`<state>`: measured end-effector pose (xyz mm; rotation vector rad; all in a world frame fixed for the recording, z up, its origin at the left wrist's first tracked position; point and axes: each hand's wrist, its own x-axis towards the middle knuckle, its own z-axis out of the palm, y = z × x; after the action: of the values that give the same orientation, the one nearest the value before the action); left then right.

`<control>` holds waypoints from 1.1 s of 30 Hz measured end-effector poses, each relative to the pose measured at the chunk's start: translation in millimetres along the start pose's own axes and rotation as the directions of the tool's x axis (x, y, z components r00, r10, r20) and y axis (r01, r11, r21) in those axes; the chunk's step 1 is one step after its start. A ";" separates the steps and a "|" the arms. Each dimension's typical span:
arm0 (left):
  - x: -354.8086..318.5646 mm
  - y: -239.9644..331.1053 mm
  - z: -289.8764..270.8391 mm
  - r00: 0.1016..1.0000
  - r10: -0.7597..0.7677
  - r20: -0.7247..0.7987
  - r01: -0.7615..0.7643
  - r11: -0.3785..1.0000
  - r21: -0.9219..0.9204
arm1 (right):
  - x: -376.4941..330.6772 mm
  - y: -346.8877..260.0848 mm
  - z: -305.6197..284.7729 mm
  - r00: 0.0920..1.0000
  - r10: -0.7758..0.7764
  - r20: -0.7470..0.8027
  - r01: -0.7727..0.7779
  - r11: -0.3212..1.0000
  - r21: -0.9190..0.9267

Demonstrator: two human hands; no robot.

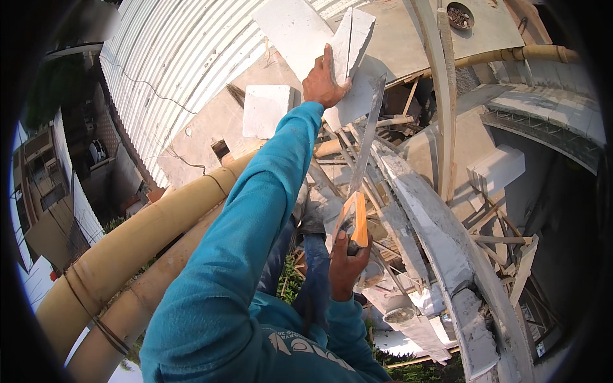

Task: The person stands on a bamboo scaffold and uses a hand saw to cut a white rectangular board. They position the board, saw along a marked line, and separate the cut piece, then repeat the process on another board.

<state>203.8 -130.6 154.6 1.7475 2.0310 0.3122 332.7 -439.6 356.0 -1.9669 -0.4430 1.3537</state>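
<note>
My left hand (pixel 325 80) reaches out far ahead and grips the near end of a narrow white building block (pixel 359 35). A dark straight line runs lengthwise along the block; whether it is a cut or a gap between two pieces I cannot tell. Lower down, my right hand (pixel 348 265) is closed round the orange handle of a hand saw (pixel 365 150). The saw's long blade points up and away, its tip just right of the block's near end and apart from it. A wider white slab (pixel 294 32) lies left of the block.
A squarish white block (pixel 267 110) rests on the board at left. Thick bamboo poles (pixel 147 246) cross at lower left beside corrugated roofing (pixel 172 57). A curved masonry edge (pixel 440 249) runs along the right, near an upright timber (pixel 445 108). A bucket (pixel 399 313) stands below; ground shows far beneath.
</note>
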 end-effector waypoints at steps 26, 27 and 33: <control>-3.4 -1.2 -3.4 1.000 -0.024 -0.005 0.023 0.992 -0.123 | 25.1 -107.3 28.1 0.990 -0.144 -0.008 0.143 0.987 -0.075; -3.9 -2.2 -4.1 1.000 -0.018 -0.013 0.016 0.991 -0.133 | 29.0 -111.9 33.0 0.985 -0.172 -0.008 0.170 0.981 -0.092; -4.1 -1.2 0.2 1.000 -0.012 -0.025 0.008 0.987 -0.162 | 61.8 -130.2 57.3 0.937 -0.341 0.069 0.347 0.903 -0.254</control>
<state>203.3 -134.8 154.6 1.6418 1.9723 0.4843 318.5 -290.1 394.5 -1.9621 -0.9774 1.1343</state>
